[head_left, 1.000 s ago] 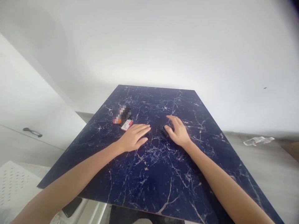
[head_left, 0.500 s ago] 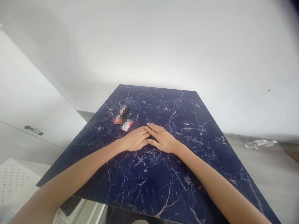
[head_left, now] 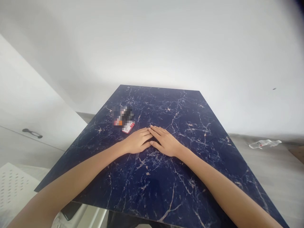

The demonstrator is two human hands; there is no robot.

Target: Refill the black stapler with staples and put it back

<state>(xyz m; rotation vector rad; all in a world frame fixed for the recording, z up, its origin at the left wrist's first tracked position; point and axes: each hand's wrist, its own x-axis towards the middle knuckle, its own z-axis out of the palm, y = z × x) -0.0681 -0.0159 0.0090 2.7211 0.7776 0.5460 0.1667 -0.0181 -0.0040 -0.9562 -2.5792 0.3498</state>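
My left hand [head_left: 137, 141] and my right hand [head_left: 165, 142] lie flat on a dark blue marble-patterned tabletop [head_left: 152, 186], holding nothing. Their fingertips meet near the middle of the slab. Just beyond my left hand sits a small red-and-white box [head_left: 128, 127], close to my fingers but apparently not touching them. Behind that box stands an object blurred by pixelation [head_left: 123, 116], too obscured to identify.
A white cabinet with a dark handle [head_left: 32, 133] stands at the left. A perforated white panel [head_left: 14, 186] lies low on the left. A crumpled plastic bottle [head_left: 264, 143] lies on the grey floor at the right, below a white wall.
Over the last second, my right hand slid left to meet my left hand, and its fingers flattened onto the tabletop. My left hand and the small objects have barely moved.
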